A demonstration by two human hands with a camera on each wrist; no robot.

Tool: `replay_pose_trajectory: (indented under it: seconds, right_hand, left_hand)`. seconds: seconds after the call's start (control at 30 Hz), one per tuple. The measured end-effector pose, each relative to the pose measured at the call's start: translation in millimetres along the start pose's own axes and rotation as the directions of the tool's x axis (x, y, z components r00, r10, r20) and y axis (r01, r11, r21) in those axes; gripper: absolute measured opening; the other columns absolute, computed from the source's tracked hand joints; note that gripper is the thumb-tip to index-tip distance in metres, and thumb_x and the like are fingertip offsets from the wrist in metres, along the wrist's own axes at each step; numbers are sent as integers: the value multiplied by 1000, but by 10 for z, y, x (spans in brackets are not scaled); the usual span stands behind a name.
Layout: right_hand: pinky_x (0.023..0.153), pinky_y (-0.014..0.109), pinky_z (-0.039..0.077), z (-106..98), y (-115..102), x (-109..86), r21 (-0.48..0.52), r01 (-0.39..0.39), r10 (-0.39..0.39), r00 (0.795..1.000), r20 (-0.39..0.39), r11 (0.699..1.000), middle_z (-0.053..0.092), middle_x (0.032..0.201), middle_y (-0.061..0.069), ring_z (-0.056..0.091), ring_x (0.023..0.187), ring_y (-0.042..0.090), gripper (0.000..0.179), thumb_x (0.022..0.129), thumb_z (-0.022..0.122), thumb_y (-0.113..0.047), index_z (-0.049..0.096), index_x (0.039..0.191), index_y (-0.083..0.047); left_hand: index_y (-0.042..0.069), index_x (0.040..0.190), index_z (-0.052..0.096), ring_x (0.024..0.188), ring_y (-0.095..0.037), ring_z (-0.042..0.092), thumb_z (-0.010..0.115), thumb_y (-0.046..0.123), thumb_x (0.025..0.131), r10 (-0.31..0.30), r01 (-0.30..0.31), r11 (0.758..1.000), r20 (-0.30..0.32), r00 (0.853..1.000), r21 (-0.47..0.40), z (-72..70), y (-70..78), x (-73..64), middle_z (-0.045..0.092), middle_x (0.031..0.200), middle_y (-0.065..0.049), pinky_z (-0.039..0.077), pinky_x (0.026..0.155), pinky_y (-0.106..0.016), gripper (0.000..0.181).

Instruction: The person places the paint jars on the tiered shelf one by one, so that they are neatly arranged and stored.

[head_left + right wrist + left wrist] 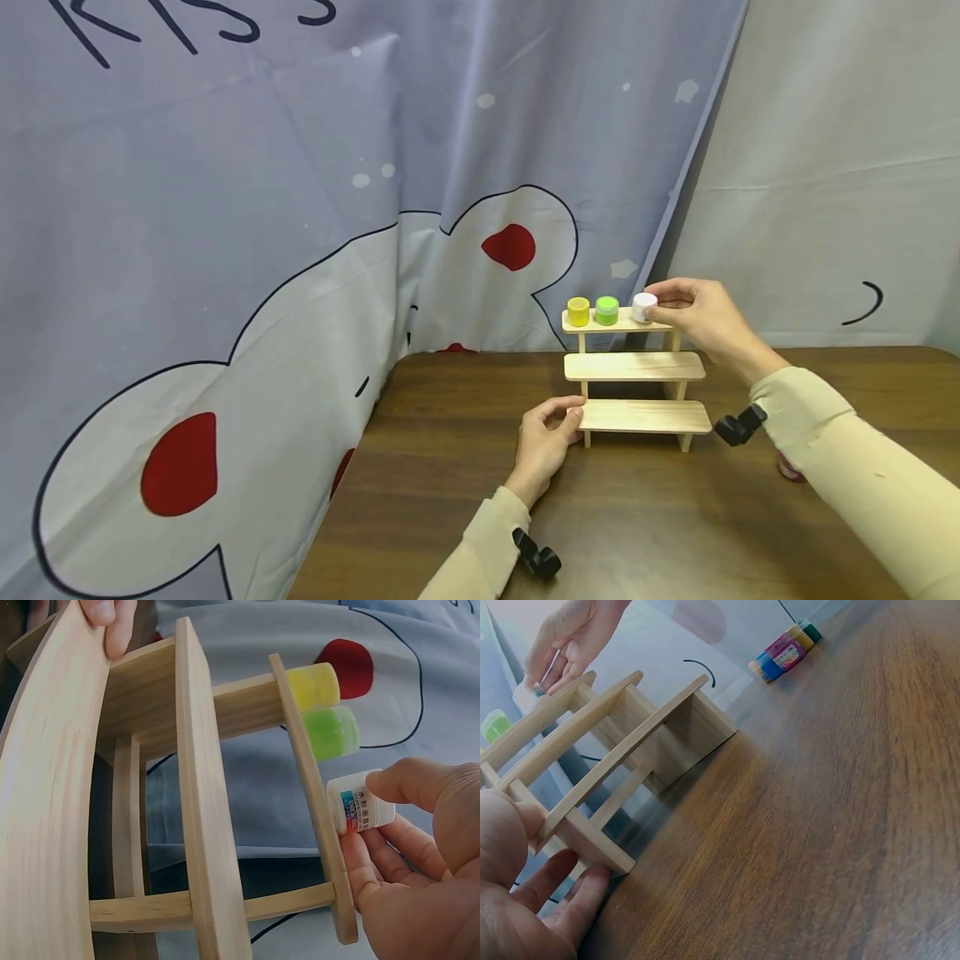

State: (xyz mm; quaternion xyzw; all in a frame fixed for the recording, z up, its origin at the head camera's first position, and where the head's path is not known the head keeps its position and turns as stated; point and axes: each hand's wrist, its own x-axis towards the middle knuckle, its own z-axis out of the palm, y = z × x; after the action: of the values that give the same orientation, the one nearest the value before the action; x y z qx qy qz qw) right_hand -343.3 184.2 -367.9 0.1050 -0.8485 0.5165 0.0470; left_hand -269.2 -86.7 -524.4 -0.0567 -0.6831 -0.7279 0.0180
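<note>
A three-tier wooden shelf stands on the brown table. My right hand pinches a small white paint jar between thumb and fingers, at the top tier's right part. Left of it on that tier stand a green paint jar and a yellow paint jar, a gap parting the green one from the white. At the lowest tier's left end, my left hand grips the board, with the thumb on the board and fingers by the side leg.
Several coloured paint jars lie in a row on the table, right of the shelf; in the head view the right sleeve mostly hides them. A printed curtain hangs behind the table.
</note>
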Motion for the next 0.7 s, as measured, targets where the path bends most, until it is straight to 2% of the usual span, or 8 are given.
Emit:
replay_pose_trajectory:
  seconds: [0.23,0.47,0.7]
  right_hand:
    - [85,12,58,36,4,-5,-5,-4,4,1000,-4,1000,72,139,27,69,100,-2,45,105,82,-17,68,143,3]
    - [84,13,58,59,-6,-9,-37,6,-7,1000,-18,999,73,135,26,70,99,0,43,104,83,-18,69,139,3]
    - [83,11,57,75,8,-22,-65,8,-9,1000,-25,998,73,136,25,68,99,-2,44,104,81,-19,69,140,2]
  left_hand:
    - [13,119,86,96,-13,75,78,9,106,-24,24,1000,-15,1000,-10,-1,-8,11,79,117,-3,68,84,-31,16]
    - [10,121,85,98,-14,74,77,10,106,-6,6,1000,-12,1000,4,-13,13,9,79,119,-6,69,88,-38,17]
    - [11,119,85,97,-13,75,77,8,106,-13,13,1000,-14,1000,0,-1,11,7,79,117,-4,69,89,-40,16]
